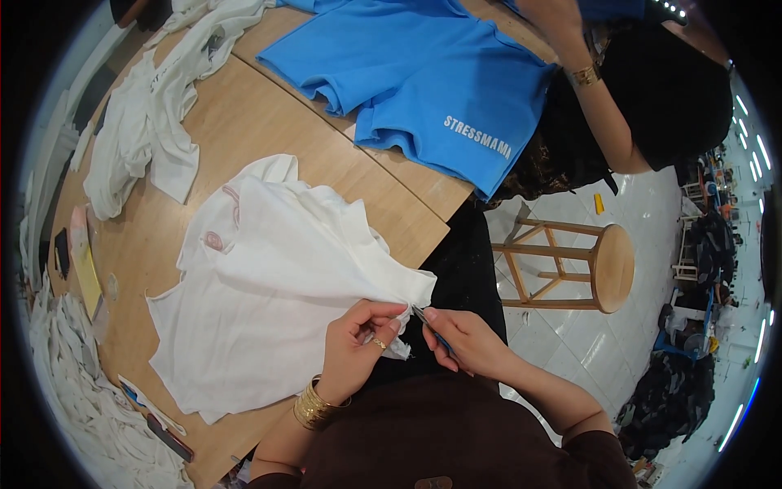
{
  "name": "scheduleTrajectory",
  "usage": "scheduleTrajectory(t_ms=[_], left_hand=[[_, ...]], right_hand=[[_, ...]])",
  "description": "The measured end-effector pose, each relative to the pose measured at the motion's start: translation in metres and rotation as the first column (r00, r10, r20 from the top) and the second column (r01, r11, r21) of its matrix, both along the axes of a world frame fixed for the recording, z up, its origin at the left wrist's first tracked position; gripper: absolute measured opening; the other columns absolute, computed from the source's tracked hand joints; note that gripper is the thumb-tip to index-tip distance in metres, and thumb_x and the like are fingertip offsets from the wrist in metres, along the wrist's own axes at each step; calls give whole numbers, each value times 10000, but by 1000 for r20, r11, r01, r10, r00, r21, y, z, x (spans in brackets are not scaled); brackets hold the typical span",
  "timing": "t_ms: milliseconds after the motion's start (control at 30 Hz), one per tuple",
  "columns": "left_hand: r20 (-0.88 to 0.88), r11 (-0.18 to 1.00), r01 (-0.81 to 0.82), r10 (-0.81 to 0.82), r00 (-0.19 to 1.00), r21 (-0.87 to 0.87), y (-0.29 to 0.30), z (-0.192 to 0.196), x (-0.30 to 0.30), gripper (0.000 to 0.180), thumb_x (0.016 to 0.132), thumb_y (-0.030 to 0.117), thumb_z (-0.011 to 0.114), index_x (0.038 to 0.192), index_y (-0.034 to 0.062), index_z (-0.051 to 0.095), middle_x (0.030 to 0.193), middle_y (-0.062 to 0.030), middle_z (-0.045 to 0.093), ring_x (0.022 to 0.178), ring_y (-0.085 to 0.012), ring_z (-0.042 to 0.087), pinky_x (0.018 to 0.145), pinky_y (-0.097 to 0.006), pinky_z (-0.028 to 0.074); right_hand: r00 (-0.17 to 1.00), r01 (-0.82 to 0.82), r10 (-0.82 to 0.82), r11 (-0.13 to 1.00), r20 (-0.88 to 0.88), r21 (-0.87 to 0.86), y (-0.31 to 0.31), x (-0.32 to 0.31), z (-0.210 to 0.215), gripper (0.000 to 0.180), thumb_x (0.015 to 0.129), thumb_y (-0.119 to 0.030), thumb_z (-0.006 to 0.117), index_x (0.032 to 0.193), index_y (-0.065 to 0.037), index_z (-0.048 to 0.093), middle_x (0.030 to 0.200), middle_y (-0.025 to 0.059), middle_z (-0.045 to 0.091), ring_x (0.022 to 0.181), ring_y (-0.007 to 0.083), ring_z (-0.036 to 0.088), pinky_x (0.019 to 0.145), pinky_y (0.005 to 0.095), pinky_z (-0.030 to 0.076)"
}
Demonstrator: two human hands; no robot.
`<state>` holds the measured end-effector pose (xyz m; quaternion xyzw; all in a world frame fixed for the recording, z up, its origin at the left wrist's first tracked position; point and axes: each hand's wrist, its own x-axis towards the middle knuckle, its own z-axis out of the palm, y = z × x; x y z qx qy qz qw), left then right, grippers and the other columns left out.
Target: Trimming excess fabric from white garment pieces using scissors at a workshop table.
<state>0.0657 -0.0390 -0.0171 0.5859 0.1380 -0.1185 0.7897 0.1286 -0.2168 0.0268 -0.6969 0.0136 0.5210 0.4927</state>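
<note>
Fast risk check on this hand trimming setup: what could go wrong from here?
Cut finger: the snips in the right hand point right beside the left hand.
Nicked cloth: the blades sit at the edge of the white garment; a slip might cut into it.
Sliding: the garment extends past the table edge, so it may slip if released.

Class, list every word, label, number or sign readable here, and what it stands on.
Blue shorts: white block capitals near one hem, legible; wording withheld.
Upper-left white garment: small dark letters, too small to read fully.
Central white garment: pinkish round mark; no letters discernible.
Brown top: small badge, unreadable.
</note>
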Motion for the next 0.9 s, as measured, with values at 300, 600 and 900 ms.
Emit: scheduleTrajectory(t_ms=[300, 600, 900], left_hand=[[-14, 1000, 12, -13, 1000, -6, 2, 2, -2, 179, 868, -13, 581, 1040, -17, 631, 877, -19, 594, 781, -61, 543, 718, -201, 444], [112, 899, 51, -110, 988, 435, 6, 18, 2, 133, 818, 44, 659, 947, 20, 638, 802, -46, 584, 690, -99, 553, 648, -219, 449], [106, 872, 38, -103, 989, 489, 27, 23, 7, 92, 811, 64, 664, 876, 18, 618, 730, -52, 594, 631, -126, 538, 606, -245, 440]], right_hand=[[921, 249, -246, 968, 301, 28, -1, 8, -12, 337, 929, -352, 531, 955, -16, 530, 582, 38, 496, 512, 86, 470, 503, 238, 386], [792, -200, 207, 977, 574, -76, 8, 27, -9, 304, 818, -268, 691, 972, -27, 587, 718, 80, 574, 604, 145, 513, 579, 276, 421], [647, -135, 190, 982, 739, -135, 2, 43, 2, 215, 852, -232, 627, 919, -40, 555, 702, 144, 603, 610, 333, 594, 545, 363, 451]])
